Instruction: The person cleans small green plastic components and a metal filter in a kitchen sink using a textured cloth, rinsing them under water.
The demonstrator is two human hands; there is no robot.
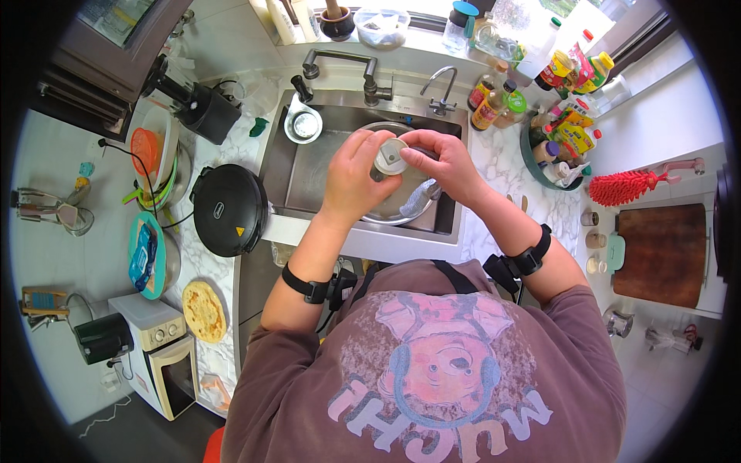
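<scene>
Over a steel sink, my left hand grips a small jar with a white lid, thumb and fingers around its side. My right hand has its fingertips and thumb on the lid's right edge. Beneath both hands a round metal basin stands in the sink, and a grey cloth lies at its right side. At the sink's upper left rests a metal strainer cup with a black handle. Whether the lid is loose from the jar cannot be told.
Left of the sink are a black electric griddle, a blender and a flatbread. Behind the sink rise a dark faucet and a slim chrome tap. Sauce bottles and a green tray of condiments stand at right.
</scene>
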